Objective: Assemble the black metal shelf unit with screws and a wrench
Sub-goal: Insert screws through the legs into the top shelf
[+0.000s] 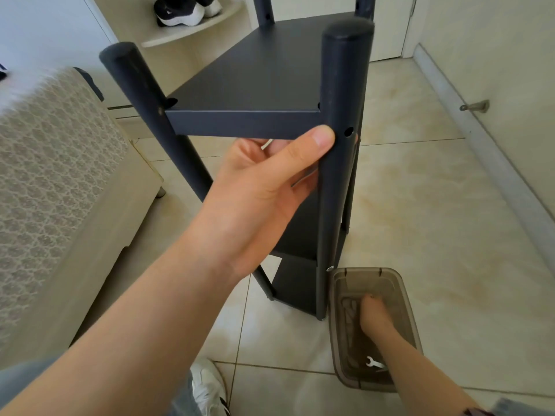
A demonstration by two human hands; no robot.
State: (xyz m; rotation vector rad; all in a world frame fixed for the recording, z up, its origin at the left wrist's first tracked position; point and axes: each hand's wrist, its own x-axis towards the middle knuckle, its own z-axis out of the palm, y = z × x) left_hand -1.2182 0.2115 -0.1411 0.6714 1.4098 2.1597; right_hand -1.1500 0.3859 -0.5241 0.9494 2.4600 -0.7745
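The black metal shelf unit (pixel 258 82) stands upright on the tiled floor, with round posts at its corners and a top shelf panel. My left hand (pixel 264 187) grips the front edge of that panel from below, thumb against the right front post (pixel 336 181). An empty screw hole (pixel 348 132) shows in that post beside my thumb. My right hand (pixel 374 313) reaches down into a translucent brown plastic box (pixel 402 298) on the floor, its fingers hidden among the contents. A small silver wrench (pixel 374 363) lies in the box near my forearm.
A bed with a patterned cover (pixel 51 163) runs along the left. A corner shelf with sneakers (pixel 183 10) is behind the unit. A wall with a door stop (pixel 476 106) is at the right. My white shoe (pixel 207 385) is at the bottom.
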